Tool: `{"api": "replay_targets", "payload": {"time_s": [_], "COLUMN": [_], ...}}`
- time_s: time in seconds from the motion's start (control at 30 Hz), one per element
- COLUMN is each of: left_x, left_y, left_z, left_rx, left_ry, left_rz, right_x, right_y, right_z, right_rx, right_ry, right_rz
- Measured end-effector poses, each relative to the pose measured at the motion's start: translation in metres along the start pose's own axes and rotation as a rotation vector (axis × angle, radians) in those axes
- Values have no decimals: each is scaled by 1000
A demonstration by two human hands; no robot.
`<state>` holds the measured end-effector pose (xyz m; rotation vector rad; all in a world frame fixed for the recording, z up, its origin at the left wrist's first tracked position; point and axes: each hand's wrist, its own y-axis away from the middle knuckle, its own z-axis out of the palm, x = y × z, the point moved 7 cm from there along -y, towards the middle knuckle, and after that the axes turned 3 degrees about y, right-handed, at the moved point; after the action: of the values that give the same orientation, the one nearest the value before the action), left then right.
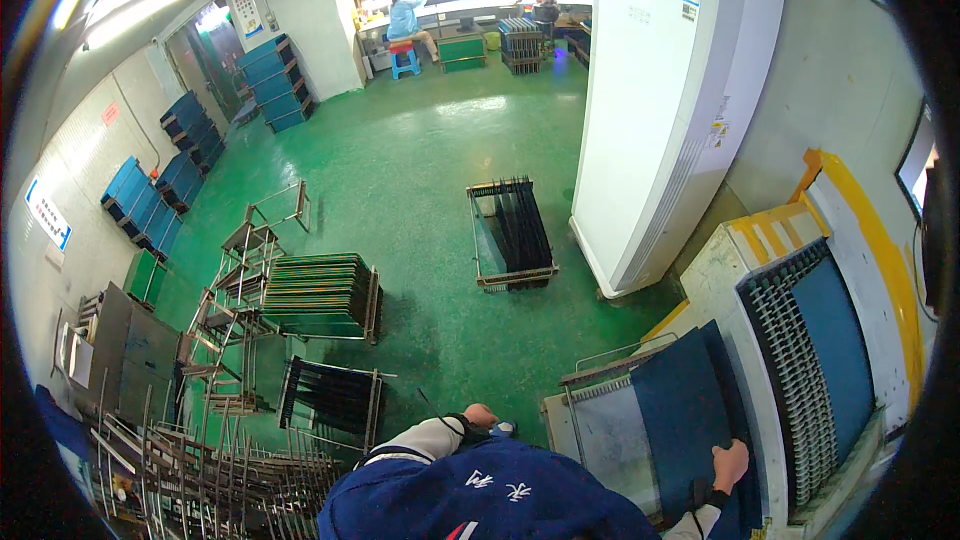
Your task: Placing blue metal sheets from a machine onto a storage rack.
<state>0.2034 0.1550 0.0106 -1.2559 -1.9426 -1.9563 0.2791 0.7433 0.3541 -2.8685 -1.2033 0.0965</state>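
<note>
At the lower right, my right hand is closed at the edge of a thin dark blue panel, its fingers curled in. The panel stands with others alike in a metal rack on a pale stand. Beside it, a roller conveyor machine carries another blue panel. My left hand hangs low in front of my body, above the floor and apart from the racks. It looks rounded, but its fingers are too small and turned away to read.
A tall white cabinet unit stands ahead on the right. Racks of black panels and green panels sit on the green floor. Bare metal racks crowd the lower left. Blue crates line the left wall; people sit at a far bench.
</note>
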Motion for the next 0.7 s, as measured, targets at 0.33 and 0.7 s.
{"api": "replay_targets", "payload": {"time_s": [0.33, 0.7], "left_x": [-6, -10], "left_y": [2, -4], "left_z": [-1, 1], "left_rx": [36, -13], "left_ry": [127, 99], "left_rz": [-27, 8], "right_x": [2, 2], "right_y": [-2, 1], "right_z": [3, 1], "right_rx": [2, 34], "right_ry": [-9, -24], "right_rz": [3, -13]}}
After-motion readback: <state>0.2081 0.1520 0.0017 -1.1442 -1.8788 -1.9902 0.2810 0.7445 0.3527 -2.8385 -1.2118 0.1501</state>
